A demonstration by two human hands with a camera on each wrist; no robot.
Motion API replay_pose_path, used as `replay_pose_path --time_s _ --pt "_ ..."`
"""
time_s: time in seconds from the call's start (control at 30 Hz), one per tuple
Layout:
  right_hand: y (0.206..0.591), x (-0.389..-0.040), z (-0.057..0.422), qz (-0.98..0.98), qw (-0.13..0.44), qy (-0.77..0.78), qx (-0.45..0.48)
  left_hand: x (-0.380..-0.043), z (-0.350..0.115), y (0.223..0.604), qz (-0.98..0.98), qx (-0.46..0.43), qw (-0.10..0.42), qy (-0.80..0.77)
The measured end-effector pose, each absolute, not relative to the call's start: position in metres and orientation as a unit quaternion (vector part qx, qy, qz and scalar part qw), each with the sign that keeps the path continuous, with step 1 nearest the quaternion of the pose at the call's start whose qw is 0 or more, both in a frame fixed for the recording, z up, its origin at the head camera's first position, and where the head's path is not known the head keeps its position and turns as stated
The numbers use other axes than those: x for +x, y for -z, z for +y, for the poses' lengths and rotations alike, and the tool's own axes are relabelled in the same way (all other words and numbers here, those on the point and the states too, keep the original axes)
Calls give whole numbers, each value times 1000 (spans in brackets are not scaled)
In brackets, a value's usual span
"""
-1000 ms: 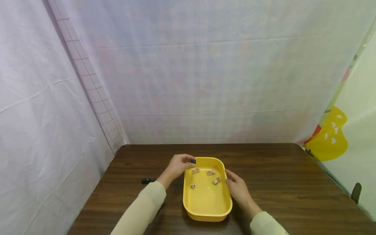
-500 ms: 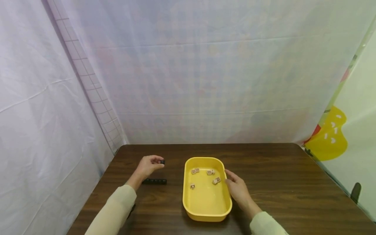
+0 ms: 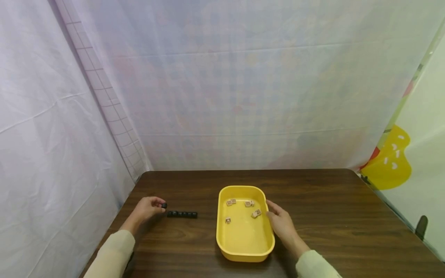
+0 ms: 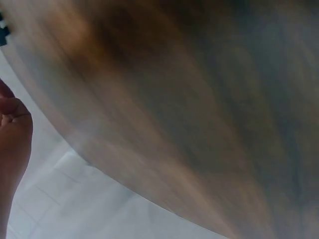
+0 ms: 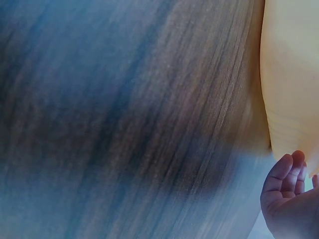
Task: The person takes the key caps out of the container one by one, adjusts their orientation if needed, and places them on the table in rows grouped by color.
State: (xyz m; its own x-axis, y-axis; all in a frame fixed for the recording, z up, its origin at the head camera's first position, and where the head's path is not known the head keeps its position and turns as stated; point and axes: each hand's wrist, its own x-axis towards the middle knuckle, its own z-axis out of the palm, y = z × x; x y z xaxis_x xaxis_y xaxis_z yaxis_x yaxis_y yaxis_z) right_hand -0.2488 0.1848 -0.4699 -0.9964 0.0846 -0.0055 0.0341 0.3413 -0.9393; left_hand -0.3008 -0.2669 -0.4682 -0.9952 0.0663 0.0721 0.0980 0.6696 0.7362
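Observation:
A small black cube (image 3: pixel 164 205) is pinched between the fingertips and thumb of my left hand (image 3: pixel 147 208) in the head view. It is close to the left end of a row of black cubes (image 3: pixel 182 214) on the table. My right hand (image 3: pixel 282 224) rests against the right side of a yellow tub (image 3: pixel 245 239), its fingers relaxed along the outer wall. Several pale cubes with dark markings, such as one near the right wall (image 3: pixel 256 213), lie inside the tub. In the right wrist view, the tub's wall (image 5: pixel 294 74) rises above loosely bent fingers (image 5: pixel 276 174).
The dark wood table (image 3: pixel 330 208) extends right of the tub and behind it. A white patterned curtain (image 3: pixel 243 96) hangs along its far edge, and another white curtain (image 3: pixel 52 135) is on the left.
My left hand has carried the black cube from above the tub's far left corner leftward and down to the row's left end, uncovering the row. Right hand and tub have stayed put.

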Motion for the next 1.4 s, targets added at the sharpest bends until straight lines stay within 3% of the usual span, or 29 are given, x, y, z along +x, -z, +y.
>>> replay_pose_path --time_s 1.4 --pt "469 -249 184 -812 13 -583 -42 -294 -271 484 -928 -80 -8 365"
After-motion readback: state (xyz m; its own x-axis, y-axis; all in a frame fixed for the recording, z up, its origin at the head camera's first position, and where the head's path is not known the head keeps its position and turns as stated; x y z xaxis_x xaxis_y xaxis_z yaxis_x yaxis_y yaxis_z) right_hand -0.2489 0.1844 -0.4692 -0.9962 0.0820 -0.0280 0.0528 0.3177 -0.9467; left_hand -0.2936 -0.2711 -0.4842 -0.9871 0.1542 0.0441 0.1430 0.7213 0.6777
